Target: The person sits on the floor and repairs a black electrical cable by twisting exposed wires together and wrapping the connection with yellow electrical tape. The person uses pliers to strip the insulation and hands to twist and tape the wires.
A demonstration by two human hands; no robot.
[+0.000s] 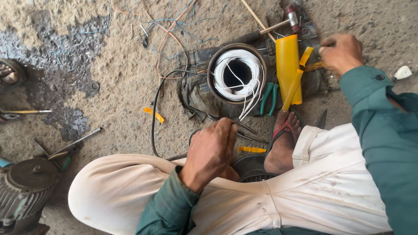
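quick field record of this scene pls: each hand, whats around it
left hand: pinches the white wire strands leading from the white wire coil
right hand: closed on a yellowish strip
coil holder: round metal ring on the ground
nearby: yellow sheet roll, green-handled pliers, hammer
far left: electric motor

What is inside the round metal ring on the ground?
The metal ring holds a coil of white wire around a dark hollow centre. Strands run out toward the left hand. What lies beneath the coil is hidden.
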